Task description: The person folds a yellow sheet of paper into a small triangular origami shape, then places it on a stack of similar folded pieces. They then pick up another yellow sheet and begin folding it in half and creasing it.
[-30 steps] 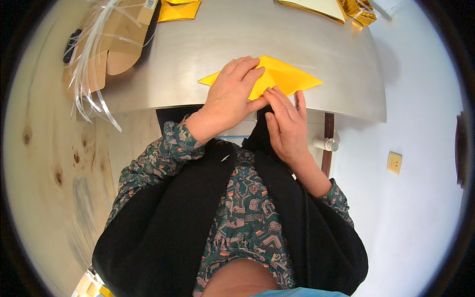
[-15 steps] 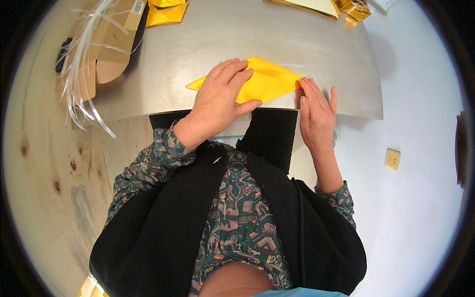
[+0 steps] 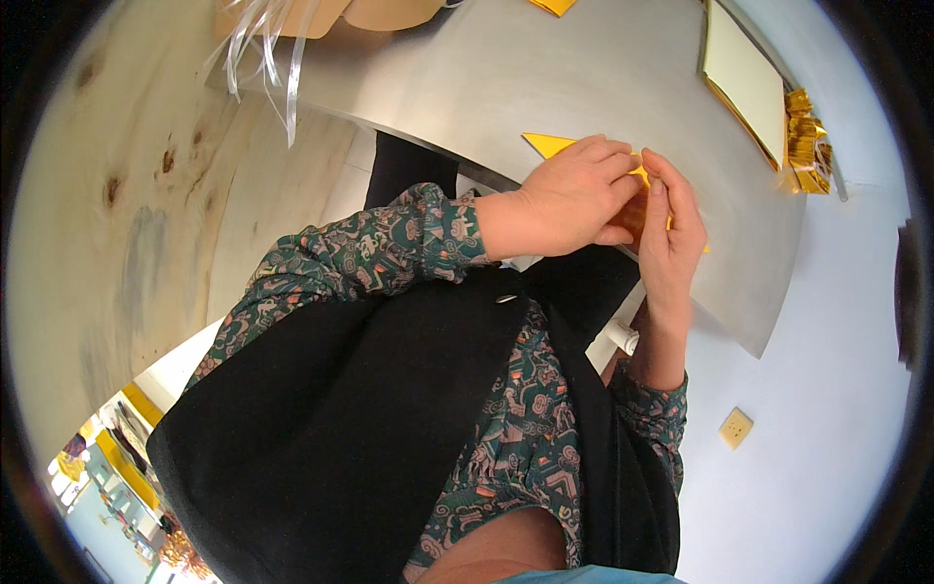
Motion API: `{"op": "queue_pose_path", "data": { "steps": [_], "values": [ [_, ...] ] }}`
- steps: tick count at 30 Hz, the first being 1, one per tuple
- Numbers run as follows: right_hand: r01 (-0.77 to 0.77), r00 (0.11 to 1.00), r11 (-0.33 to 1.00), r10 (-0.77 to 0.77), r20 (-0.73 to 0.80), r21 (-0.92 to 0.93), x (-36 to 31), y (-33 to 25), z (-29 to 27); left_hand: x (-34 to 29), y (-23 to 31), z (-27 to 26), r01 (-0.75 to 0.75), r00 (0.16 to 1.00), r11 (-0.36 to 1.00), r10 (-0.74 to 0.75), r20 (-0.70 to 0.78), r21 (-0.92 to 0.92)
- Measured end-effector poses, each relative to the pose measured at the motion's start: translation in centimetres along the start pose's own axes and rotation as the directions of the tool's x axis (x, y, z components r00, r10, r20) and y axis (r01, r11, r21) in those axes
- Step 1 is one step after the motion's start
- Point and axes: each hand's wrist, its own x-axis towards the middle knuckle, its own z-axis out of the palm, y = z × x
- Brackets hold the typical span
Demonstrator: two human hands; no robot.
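Both my hands work on a folded sheet of gold paper (image 3: 545,144) near the table's front edge. My left hand (image 3: 574,195) lies over its middle with the fingers curled, covering most of it. One pointed corner sticks out beyond the back of this hand. At the other end my right hand (image 3: 673,234) has its fingers and thumb bent round the paper, close to the left fingertips. A small tip of gold shows past the right hand's outer side. The folds between the hands are mostly hidden.
The metal table (image 3: 467,83) has a cardboard box (image 3: 394,12) with white plastic strips (image 3: 268,49) at the far left. A piece of folded gold paper (image 3: 555,5) lies at the far edge. At right sit a stack of sheets (image 3: 744,83) and a crinkled gold foil bundle (image 3: 806,146).
The view has turned, so the table now slants down to the right. My hands have come together over the paper, which earlier lay spread as a wide diamond; its middle is now covered.
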Motion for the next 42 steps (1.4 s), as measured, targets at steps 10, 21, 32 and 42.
{"op": "queue_pose_path", "data": {
  "steps": [10,21,32,42],
  "values": [
    [-0.131,0.991,0.99,0.129,0.034,0.057,0.7,1.8,1.2,-0.3,0.0,-0.3,0.029,0.999,0.996,-0.032,-0.038,-0.09],
    [-0.042,0.999,0.998,0.043,0.026,-0.041,0.5,1.3,1.5,-2.3,-3.1,-5.8,0.221,0.975,0.959,-0.218,-0.041,0.178],
    [0.205,0.978,0.928,-0.186,0.091,-0.311,1.0,0.8,1.3,-0.8,-3.2,-6.4,0.316,0.938,0.946,-0.323,0.127,0.068],
    [-0.016,0.997,0.963,-0.004,0.072,0.27,2.7,-3.3,-2.6,2.4,0.1,-11.0,0.213,0.942,0.619,-0.334,-0.008,-0.756]
  ]
}}
